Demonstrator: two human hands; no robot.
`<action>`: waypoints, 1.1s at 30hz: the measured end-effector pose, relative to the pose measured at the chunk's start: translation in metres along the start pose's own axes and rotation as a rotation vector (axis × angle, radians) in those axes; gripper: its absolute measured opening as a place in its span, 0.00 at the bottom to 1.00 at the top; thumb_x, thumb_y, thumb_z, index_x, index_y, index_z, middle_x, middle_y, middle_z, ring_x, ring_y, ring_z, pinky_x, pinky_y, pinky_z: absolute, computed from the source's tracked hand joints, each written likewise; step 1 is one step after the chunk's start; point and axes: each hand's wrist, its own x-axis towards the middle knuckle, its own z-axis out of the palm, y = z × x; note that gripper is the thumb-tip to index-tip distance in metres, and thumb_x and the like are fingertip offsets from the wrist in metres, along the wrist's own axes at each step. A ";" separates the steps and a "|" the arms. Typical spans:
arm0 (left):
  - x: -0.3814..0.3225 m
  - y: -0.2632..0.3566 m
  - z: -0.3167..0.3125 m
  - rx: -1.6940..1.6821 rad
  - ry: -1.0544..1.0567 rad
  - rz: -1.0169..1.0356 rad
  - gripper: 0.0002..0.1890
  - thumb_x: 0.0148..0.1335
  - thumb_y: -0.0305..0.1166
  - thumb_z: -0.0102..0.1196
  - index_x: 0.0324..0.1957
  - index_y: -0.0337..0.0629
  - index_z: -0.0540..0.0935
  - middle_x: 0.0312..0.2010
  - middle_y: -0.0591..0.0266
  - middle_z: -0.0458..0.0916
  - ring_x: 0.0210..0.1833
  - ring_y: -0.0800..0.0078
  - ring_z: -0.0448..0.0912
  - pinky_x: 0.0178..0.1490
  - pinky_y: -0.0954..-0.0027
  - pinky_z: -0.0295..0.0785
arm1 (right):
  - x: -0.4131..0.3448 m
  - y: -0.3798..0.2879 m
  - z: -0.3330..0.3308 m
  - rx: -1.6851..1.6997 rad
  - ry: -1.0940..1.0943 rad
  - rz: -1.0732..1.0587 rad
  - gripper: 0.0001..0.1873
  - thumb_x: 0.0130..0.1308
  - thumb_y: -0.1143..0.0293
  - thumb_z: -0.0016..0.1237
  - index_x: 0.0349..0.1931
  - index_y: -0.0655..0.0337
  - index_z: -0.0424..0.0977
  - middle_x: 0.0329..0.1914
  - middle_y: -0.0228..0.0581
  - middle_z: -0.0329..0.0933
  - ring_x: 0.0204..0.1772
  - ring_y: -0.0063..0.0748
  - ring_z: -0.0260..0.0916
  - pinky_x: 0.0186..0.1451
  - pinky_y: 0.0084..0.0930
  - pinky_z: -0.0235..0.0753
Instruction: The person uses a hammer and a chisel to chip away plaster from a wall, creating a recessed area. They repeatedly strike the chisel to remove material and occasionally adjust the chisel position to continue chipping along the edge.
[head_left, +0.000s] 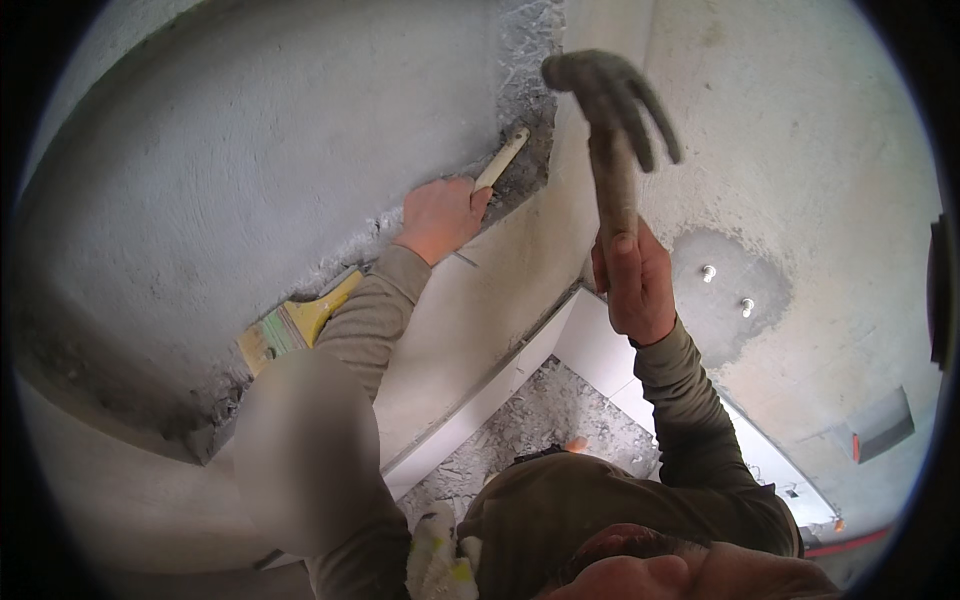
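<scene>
My left hand (442, 216) grips a hand tool by its pale handle (504, 157) over the rough, chipped ledge (525, 180). The handle's end points away towards the corner; the tool's working end is hidden by my hand. Raised to the right of it, my right hand (639, 289) is closed around the wooden handle of a claw hammer (611, 97). The hammer's head is up, with the claw to the right. Beside my left forearm, a flat paintbrush (304, 322) with a yellow handle rests along the ledge's edge.
Grey plaster (300, 135) fills the left side. Two metal pipe fittings (727, 289) stick out of a dark patch on the right wall. Below, white tiles (600, 345) line the walls above a rubble-strewn floor (547, 412). A recessed box (885, 427) sits at far right.
</scene>
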 end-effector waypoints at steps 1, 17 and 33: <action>-0.001 0.001 -0.001 -0.010 0.001 0.000 0.22 0.71 0.49 0.48 0.32 0.41 0.84 0.30 0.46 0.83 0.36 0.41 0.81 0.39 0.45 0.73 | 0.004 0.000 0.002 0.004 0.026 -0.050 0.24 0.80 0.50 0.34 0.34 0.63 0.67 0.19 0.32 0.68 0.21 0.21 0.66 0.25 0.25 0.67; 0.002 0.001 -0.008 -0.018 0.031 0.026 0.20 0.68 0.48 0.54 0.33 0.39 0.84 0.25 0.49 0.81 0.32 0.46 0.79 0.37 0.52 0.72 | -0.004 -0.001 -0.012 0.060 -0.037 0.205 0.26 0.81 0.48 0.31 0.35 0.64 0.67 0.21 0.30 0.66 0.22 0.19 0.63 0.24 0.22 0.64; 0.016 -0.019 -0.021 -0.791 -0.173 -0.128 0.20 0.73 0.46 0.54 0.32 0.39 0.82 0.18 0.74 0.68 0.20 0.85 0.61 0.23 0.75 0.56 | -0.068 0.020 -0.034 0.256 0.031 0.194 0.34 0.79 0.40 0.25 0.48 0.68 0.68 0.25 0.33 0.68 0.23 0.20 0.61 0.27 0.20 0.62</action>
